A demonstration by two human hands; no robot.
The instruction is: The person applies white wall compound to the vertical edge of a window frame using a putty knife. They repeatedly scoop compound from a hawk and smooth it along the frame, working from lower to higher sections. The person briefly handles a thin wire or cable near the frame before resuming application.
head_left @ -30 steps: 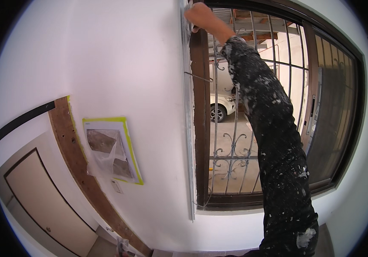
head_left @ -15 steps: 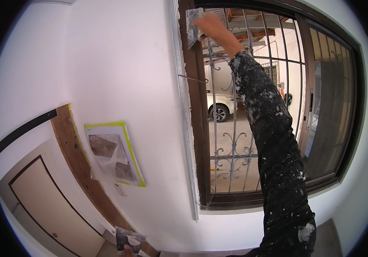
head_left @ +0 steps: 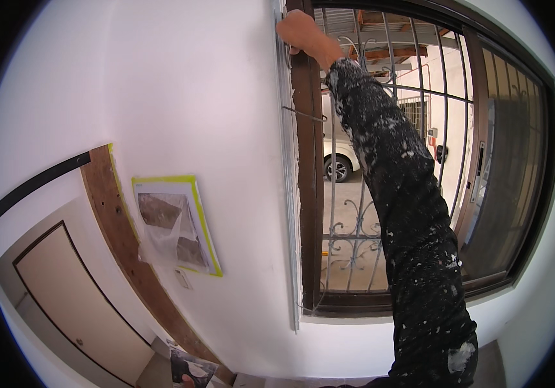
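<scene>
High at the upper left corner of the window, my right hand (head_left: 300, 31) is closed round a putty knife. Its blade (head_left: 288, 58) shows only as a thin edge under the fingers, and the handle is hidden. The hand is against a long, straight metal strip (head_left: 290, 213) that runs upright between the white wall and the brown window frame (head_left: 310, 194). At the lower edge, only a bit of my left hand (head_left: 189, 381) shows, holding a broad, putty-smeared scraper (head_left: 190, 367).
Bent wire clips (head_left: 304, 115) hook from the strip to the window frame. Metal window bars (head_left: 357, 239) stand behind my right arm. A taped, plastic-covered wall panel (head_left: 177, 223) lies left of the window, beside a brown wooden door jamb (head_left: 122, 223) and a door (head_left: 80, 297).
My right hand has moved left off the brown frame to the metal strip, and its blade has turned from broadside to nearly edge-on. The left scraper has dropped slightly in view.
</scene>
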